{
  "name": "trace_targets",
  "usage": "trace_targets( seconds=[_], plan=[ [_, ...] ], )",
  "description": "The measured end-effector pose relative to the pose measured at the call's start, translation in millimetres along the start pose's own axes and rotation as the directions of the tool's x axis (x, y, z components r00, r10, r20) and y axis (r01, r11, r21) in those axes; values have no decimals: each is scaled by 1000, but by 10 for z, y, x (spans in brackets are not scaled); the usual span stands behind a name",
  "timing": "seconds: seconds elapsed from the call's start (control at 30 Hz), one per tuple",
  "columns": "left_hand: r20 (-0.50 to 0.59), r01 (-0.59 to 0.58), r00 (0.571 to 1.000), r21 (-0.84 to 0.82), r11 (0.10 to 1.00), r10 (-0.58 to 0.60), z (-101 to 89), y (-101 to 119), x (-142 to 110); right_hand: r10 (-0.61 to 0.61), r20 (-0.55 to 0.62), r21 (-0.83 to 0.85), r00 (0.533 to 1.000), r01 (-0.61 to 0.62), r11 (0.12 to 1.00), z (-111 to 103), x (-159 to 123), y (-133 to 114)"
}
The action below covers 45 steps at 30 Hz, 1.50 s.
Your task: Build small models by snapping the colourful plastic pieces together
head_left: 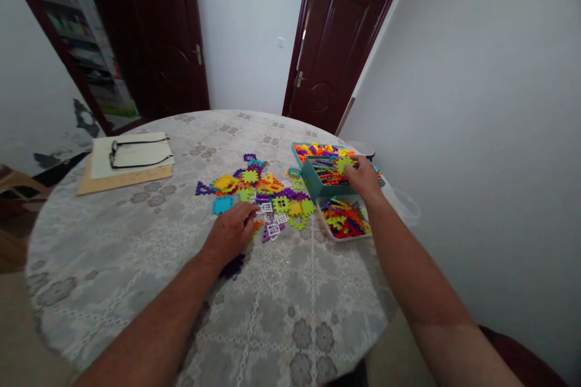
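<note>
My right hand (364, 176) pinches a lime-green square toy tile (344, 164) with notched edges above a teal box (313, 181) full of colourful plastic pieces. My left hand (230, 231) rests at the near edge of a loose pile of building pieces, its fingers loosely bent and apparently holding nothing. Close to its fingertips lies a white window-shaped piece (265, 208). Around it are a blue square tile (222, 205), a green window tile (281, 204) and a purple triangle piece (273, 231). Dark purple pieces (233, 267) show partly under my left wrist.
A clear plastic tub (338, 239) of mixed pieces stands in front of the teal box, and another filled tray (297, 154) sits behind it. Black-framed glasses (136, 164) lie on papers (97, 160) at the left of the round table (267, 314). A white wall (490, 133) rises at right.
</note>
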<state>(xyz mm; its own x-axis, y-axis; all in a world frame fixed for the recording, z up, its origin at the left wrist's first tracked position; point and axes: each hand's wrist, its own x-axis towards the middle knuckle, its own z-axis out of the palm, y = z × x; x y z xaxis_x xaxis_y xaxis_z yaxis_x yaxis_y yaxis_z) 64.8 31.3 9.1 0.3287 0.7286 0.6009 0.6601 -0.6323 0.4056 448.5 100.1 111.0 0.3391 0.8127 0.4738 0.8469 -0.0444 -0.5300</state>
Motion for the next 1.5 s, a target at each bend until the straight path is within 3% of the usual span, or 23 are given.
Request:
trace_targets(
  seconds=[0.13, 0.23, 0.37, 0.47, 0.6, 0.73, 0.8, 0.87, 0.97, 1.03, 1.3, 1.5],
  plan=[
    [-4, -21, 1000, 22, 1000, 21, 12, 1, -7, 103, 41, -76, 994, -100, 992, 21, 280, 212],
    [2, -5, 1000, 28, 1000, 5, 7, 0, -5, 78, -61, -64, 995, -82, 995, -16, 291, 259],
    [23, 26, 999, 35, 999, -27, 9, 1, -2, 13, -133, -10, 991, -15, 1000, -63, 102, 182],
    [30, 41, 999, 33, 999, -42, 15, 12, -3, -72, -122, 51, 990, 79, 996, -84, -189, -28],
    [48, 69, 996, 42, 997, -71, 9, 37, 1, -252, 54, 157, 966, 241, 958, -54, -686, -433],
    [56, 82, 995, 51, 995, -85, 8, 42, 0, -465, 347, 140, 814, 445, 884, 191, -1125, -732],
    [54, 80, 995, 52, 995, -83, 15, 31, -4, -428, 470, 47, 772, 463, 885, 375, -1288, -804],
    [53, 76, 996, 47, 996, -78, 25, 16, -10, -306, 549, -92, 778, 420, 903, 541, -1404, -836],
    [54, 78, 995, 46, 996, -81, 36, -2, -15, -144, 587, -264, 797, 356, 896, 687, -1489, -847],
    [55, 87, 994, 48, 995, -90, 36, -5, -16, -105, 585, -322, 804, 349, 880, 708, -1505, -850],
    [60, 88, 994, 53, 995, -91, 13, 16, -21, -205, 582, -275, 787, 428, 861, 548, -1639, -925],
    [80, 92, 992, 61, 994, -97, 8, 15, -28, -317, 588, -71, 744, 438, 896, 620, -1760, -934]
  ],
)
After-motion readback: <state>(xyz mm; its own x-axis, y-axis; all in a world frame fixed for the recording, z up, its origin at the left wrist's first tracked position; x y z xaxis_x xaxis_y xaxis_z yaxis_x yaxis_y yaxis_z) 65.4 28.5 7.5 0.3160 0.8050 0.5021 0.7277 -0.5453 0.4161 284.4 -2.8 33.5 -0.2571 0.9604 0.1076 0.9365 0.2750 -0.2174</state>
